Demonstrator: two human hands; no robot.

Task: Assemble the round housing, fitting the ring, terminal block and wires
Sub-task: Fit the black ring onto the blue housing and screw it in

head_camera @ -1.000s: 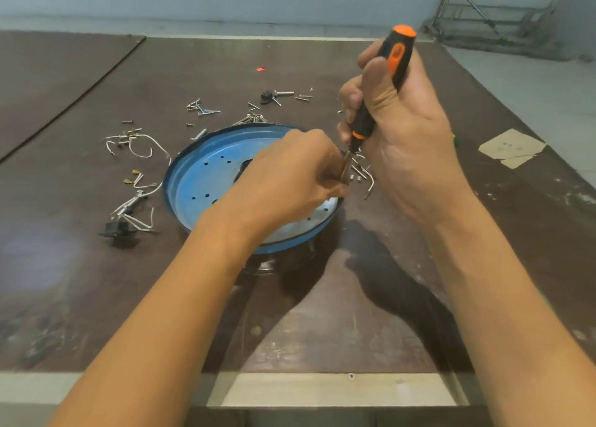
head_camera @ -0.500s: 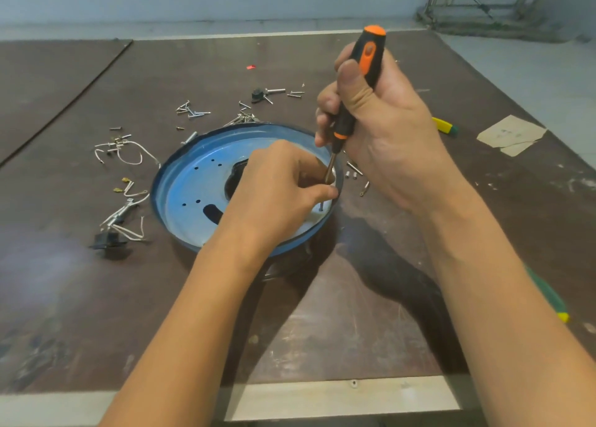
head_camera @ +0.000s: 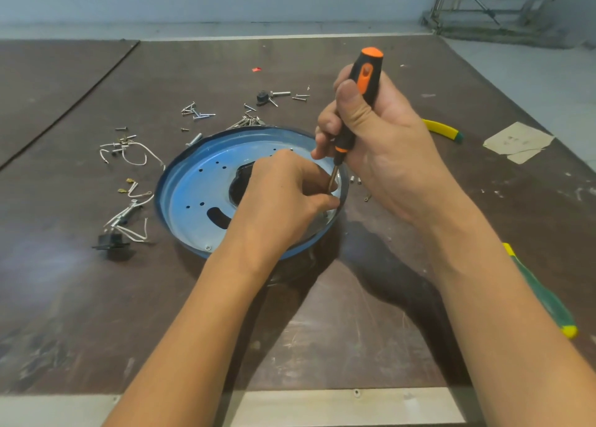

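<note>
Dark brown worktop [head_camera: 354, 323], pale wall behind.

Your right hand [head_camera: 380, 143] is wrapped round the orange-black screwdriver [head_camera: 361, 91], thumb up the handle, shaft near vertical. That grip lets you push down and twist without the bit walking. Your left hand [head_camera: 283, 194] has its fingertips pinched at the bit tip on what looks like a small screw [head_camera: 324, 214]. Judging by the pose, you're steadying it until the thread bites; the hole itself is hidden under your fingers.

Both hands work at the right inner rim of the blue housing [head_camera: 193, 194], which lies flat and open side up. Left of the housing are the loose wires [head_camera: 135, 155] and the black terminal block [head_camera: 111, 243], not fitted yet. Spare screws [head_camera: 196, 112] lie behind the housing. A yellow-green tool [head_camera: 442, 130] and a paper scrap [head_camera: 516, 141] lie right of it.

Versus a second ago, the bit was outside the housing's right edge, over the loose hardware. It has now come in over the rim to your left fingertips. Your left hand has kept its spot, and the housing hasn't visibly shifted.
</note>
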